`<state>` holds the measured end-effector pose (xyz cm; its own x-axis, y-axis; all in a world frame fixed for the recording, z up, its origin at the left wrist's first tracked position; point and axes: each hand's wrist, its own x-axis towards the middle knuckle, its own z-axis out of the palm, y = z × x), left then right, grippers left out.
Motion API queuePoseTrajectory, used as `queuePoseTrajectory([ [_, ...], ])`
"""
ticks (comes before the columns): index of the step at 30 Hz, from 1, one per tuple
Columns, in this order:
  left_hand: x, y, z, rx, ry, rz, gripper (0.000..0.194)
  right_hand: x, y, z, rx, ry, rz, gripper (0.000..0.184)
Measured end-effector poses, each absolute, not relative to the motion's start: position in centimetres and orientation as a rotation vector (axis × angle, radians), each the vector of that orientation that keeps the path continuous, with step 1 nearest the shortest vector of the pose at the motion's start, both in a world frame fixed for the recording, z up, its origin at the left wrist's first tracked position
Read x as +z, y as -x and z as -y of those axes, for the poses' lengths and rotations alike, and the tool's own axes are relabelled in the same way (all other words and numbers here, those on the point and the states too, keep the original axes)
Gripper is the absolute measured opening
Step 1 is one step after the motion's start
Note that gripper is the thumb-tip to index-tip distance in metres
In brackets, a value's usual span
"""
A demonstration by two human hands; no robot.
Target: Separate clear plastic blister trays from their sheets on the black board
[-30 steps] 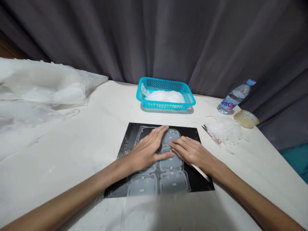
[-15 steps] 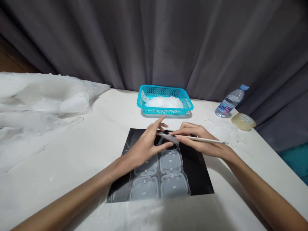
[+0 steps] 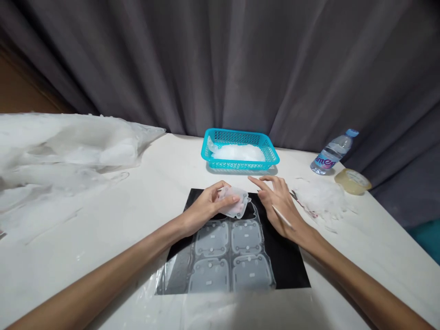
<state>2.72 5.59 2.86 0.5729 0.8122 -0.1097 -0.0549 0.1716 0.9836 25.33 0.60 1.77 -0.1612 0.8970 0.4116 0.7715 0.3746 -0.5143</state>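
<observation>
My left hand (image 3: 208,207) is closed around a small translucent plastic piece (image 3: 237,204) with rounded corners, the thumb pressed across its face. It is tilted above the far end of a black sheet (image 3: 288,270). Several similar frosted plastic pieces (image 3: 245,236) lie in a clear film on that sheet, nearer to me. To the right, my right hand (image 3: 278,204) keeps a thin white stick-like tool (image 3: 282,217) tucked in its grip, with the index finger stretched toward the piece. The tool's working tip is hidden by the hand.
Behind the sheet stands a turquoise basket (image 3: 240,165) with white material inside. At the right are a water bottle (image 3: 333,153), a tape roll (image 3: 352,182) and a heap of clear scraps (image 3: 321,195). Large translucent plastic bags (image 3: 68,142) cover the left side.
My left hand has raised the plastic piece and turned it face up. My right hand has drawn back from it, and the white tool has swung down within the grip. The view has shifted slightly.
</observation>
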Motion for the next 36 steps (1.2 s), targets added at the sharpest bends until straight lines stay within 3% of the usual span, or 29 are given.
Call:
queuePoseTrajectory([
  [8,2.7,-2.7,-5.6,0.712,-1.294,-0.788,0.044,3.5,-24.9,-0.2,0.917,1.18,1.89,0.038],
  [15,2.6,-2.2,-6.7,0.679,-1.408,-0.701,0.043,3.3,-24.9,-0.6,1.103,1.216,1.793,0.026],
  [22,3.8,-1.3,-7.5,0.581,-1.584,-0.664,0.032,3.6,-25.1,-0.7,0.973,1.26,1.884,0.024],
  [27,5.5,0.6,-7.8,0.063,-1.871,-0.623,0.021,2.3,-26.5,-1.7,0.547,1.538,1.731,0.025],
  [31,6.6,0.8,-8.3,0.101,-1.756,-0.616,0.024,0.7,-26.8,-1.7,0.362,1.625,1.807,0.011],
  [36,6.2,0.4,-9.0,0.188,-1.643,-0.637,0.028,0.4,-26.7,-1.3,0.082,1.76,1.833,0.034],
])
